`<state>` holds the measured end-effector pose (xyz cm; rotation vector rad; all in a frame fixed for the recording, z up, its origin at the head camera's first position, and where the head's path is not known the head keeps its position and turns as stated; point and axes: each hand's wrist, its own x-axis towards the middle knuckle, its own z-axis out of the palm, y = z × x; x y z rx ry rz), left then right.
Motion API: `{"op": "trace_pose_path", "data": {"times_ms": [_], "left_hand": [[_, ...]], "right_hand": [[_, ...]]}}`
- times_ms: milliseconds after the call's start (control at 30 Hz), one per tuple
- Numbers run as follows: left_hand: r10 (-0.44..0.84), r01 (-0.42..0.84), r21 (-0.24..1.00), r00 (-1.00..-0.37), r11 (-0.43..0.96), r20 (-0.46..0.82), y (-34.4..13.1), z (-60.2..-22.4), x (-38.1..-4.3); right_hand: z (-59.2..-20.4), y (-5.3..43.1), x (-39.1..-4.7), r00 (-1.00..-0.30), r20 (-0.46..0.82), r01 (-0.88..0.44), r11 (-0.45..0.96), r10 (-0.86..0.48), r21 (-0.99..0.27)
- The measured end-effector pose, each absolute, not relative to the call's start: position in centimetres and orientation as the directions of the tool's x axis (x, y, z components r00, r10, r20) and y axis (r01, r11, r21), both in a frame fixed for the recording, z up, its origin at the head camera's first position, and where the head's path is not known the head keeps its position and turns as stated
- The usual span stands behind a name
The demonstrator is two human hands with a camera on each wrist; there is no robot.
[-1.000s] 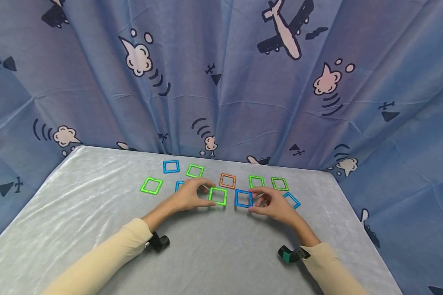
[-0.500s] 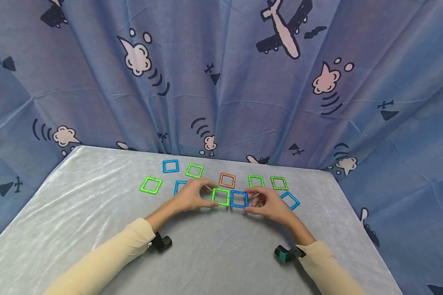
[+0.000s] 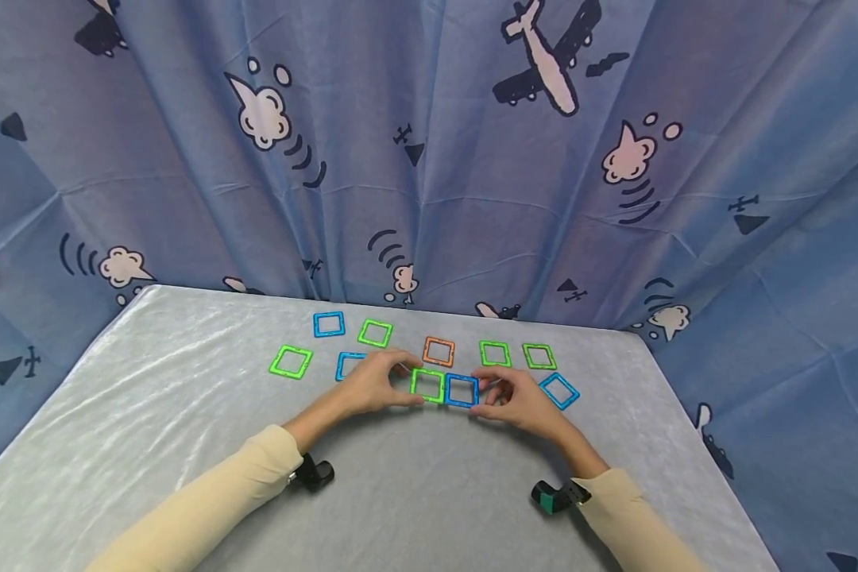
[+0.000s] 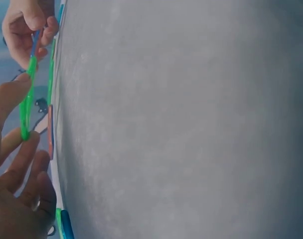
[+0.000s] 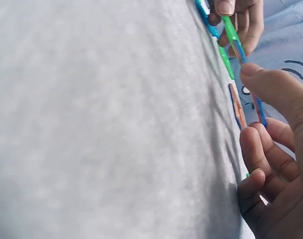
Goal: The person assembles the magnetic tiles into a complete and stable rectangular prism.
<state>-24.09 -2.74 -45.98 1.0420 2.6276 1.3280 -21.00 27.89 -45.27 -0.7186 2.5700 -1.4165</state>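
Note:
Between the thumb and fingers of my left hand (image 3: 372, 383) is a green square magnetic tile (image 3: 427, 400), a hollow frame. My right hand (image 3: 520, 403) pinches a blue square magnetic tile (image 3: 461, 405) the same way, by its top and bottom edges. The two tiles stand side by side, edge against edge, above the table. In the left wrist view the green tile (image 4: 26, 107) shows edge-on between thumb and fingertips, with the blue one beyond it. The right wrist view shows the blue tile (image 5: 261, 110) edge-on in my right fingers.
Behind the hands, several loose tiles lie on the pale cloth-covered table (image 3: 429, 492): an orange tile (image 3: 439, 364), green tiles at both sides, and blue ones such as the tilted blue tile (image 3: 559, 403) at right. A blue patterned curtain (image 3: 429, 199) hangs behind.
The gap between the two held tiles has closed. My right hand moved left with the blue tile, and my left hand moved slightly right with the green one, until their edges met.

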Motion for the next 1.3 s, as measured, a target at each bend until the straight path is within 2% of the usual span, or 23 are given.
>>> {"op": "trace_pose_path", "data": {"times_ms": [567,933,1300], "left_hand": [[0.606,0.599,0.664,-0.749,0.448,0.267,-2.9,-46.3,-23.9],[0.598,0.585,0.666,-0.761,0.463,0.252,-3.7,-45.7,-23.5],[0.614,0.586,0.692,-0.746,0.420,0.259,-5.4,-44.8,-23.5]], "right_hand": [[-44.8,26.9,-20.3,-0.892,0.068,-0.334,0.551,-0.446,-0.764],[-45.3,27.3,-20.6,-0.885,0.073,-0.352,0.558,-0.461,-0.752],[-45.0,27.3,-20.9,-0.886,0.042,-0.339,0.585,-0.461,-0.737]]}}
